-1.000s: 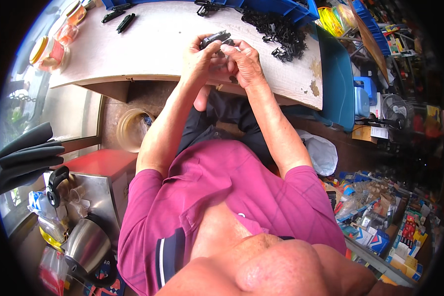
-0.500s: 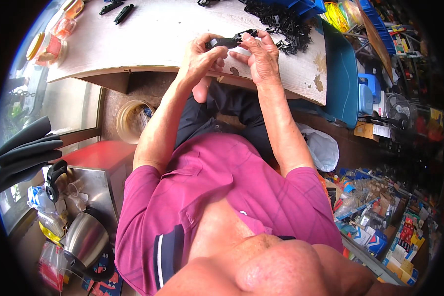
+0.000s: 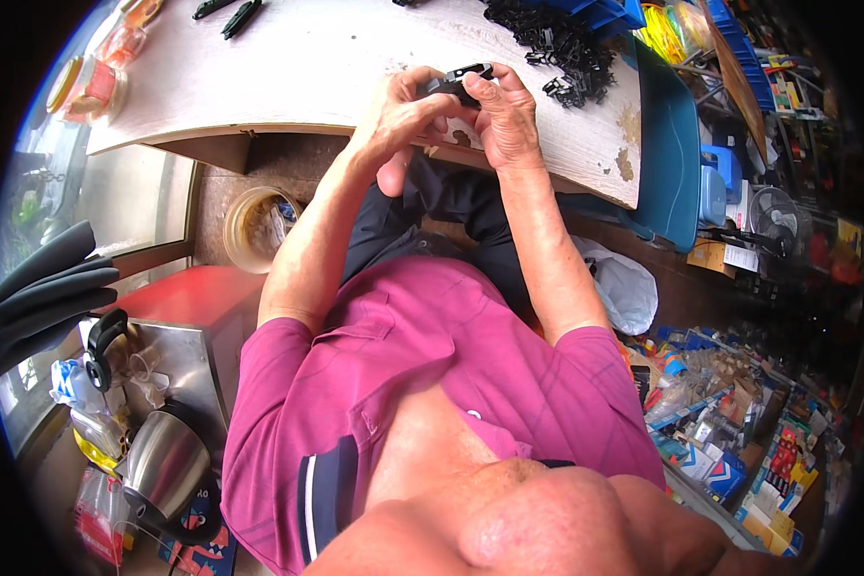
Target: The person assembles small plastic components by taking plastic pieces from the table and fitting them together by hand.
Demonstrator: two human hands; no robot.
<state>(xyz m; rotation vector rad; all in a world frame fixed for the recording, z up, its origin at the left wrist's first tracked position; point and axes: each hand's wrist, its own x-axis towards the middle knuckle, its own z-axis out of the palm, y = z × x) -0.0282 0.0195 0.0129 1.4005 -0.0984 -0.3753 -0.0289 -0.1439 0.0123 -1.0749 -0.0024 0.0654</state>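
Above the front edge of the white table (image 3: 298, 72), both hands meet around a small black plastic part (image 3: 458, 81). My left hand (image 3: 392, 117) grips its left end, with fingers curled round the body. My right hand (image 3: 511, 117) pinches the other end between thumb and fingers, where a lighter, frame-like piece shows on top. Fingers cover much of it, so I cannot tell how the pieces fit together. Right of my right hand lies a loose pile of small black plastic pieces (image 3: 571, 67). Dark elongated parts (image 3: 242, 19) rest at the table's far left.
A blue crate (image 3: 600, 17) stands behind the pile. Lidded jars (image 3: 91, 88) line the table's left end. A teal chair (image 3: 670, 144) is at the right. Below the table stands a round tub (image 3: 250, 230), and a steel kettle (image 3: 170, 461) sits lower left.
The black body in my left hand and the small frame-like piece in my right have come closer together. My hands have drawn nearer each other, and the view has shifted slightly.
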